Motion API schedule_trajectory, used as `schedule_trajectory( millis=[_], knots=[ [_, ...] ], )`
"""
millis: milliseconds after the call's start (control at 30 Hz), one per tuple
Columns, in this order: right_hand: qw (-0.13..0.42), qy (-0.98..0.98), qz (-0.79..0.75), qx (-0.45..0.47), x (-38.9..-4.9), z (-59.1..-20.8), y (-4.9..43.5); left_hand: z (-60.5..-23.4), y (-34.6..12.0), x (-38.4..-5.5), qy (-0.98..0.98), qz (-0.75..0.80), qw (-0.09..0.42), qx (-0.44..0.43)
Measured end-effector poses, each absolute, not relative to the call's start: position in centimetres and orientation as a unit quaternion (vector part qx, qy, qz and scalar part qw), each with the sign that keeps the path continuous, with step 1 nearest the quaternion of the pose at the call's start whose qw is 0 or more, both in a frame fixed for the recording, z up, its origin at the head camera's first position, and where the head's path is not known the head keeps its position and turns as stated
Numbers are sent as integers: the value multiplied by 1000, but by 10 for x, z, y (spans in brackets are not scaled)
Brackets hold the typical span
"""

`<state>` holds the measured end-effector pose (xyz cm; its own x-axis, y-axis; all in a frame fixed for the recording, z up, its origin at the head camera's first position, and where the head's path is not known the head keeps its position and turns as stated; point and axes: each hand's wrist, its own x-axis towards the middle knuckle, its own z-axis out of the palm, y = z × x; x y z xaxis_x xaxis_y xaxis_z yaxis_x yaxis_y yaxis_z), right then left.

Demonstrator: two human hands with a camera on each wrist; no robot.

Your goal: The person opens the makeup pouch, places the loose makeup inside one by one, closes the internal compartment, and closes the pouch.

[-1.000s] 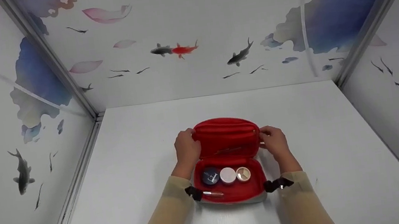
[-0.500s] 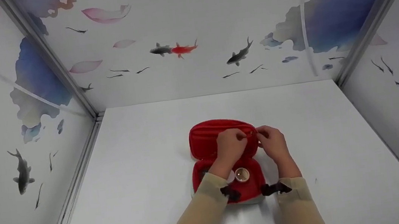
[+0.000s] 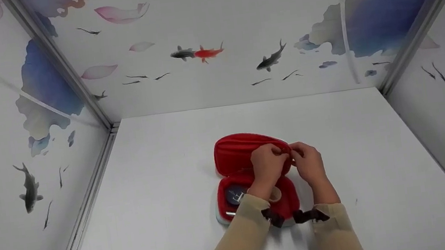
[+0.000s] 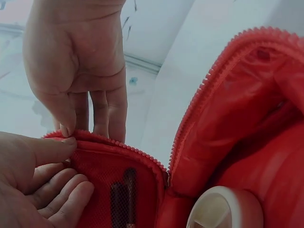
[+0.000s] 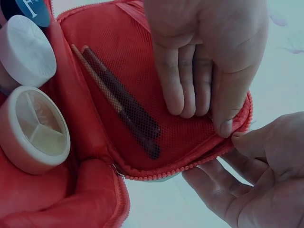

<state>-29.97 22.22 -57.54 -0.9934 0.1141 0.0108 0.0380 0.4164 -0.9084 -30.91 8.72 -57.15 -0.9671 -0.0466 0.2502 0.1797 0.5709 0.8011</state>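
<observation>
A red cosmetic bag lies spread apart on the white table, its lid raised at the back. My right hand grips the lid's right edge, thumb on the rim and fingers behind the outside. From the inside, my left hand pinches near the zipper of the lid's mesh pocket, the thumb tips nearly meeting; I cannot tell whether a zipper pull is between its fingers. Two slim dark sticks, like makeup brushes, sit behind the mesh. The base holds a dark blue round case, a white-lidded jar and a three-part concealer pot.
A silver-ended lipstick lies at the base's front left, partly under my left sleeve. White panels printed with fish and petals enclose the table at the back and both sides.
My left hand has left the lid's left edge and crossed over the base to the lid's right corner, beside my right hand. The right hand has kept its hold on the lid.
</observation>
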Motion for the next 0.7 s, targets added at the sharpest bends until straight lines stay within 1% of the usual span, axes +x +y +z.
schedule_trajectory(
  millis=[400,533,700],
  knots=[
    [20,-833,552,-33,-294,-581,226,-579,79,-309,-848,-518,71,-85],
    [39,-841,539,-32,-292,-583,224,-581,78,-311,-838,-535,69,-79],
    [85,-858,506,-39,-291,-585,220,-581,78,-310,-831,-547,75,-68]
  ],
)
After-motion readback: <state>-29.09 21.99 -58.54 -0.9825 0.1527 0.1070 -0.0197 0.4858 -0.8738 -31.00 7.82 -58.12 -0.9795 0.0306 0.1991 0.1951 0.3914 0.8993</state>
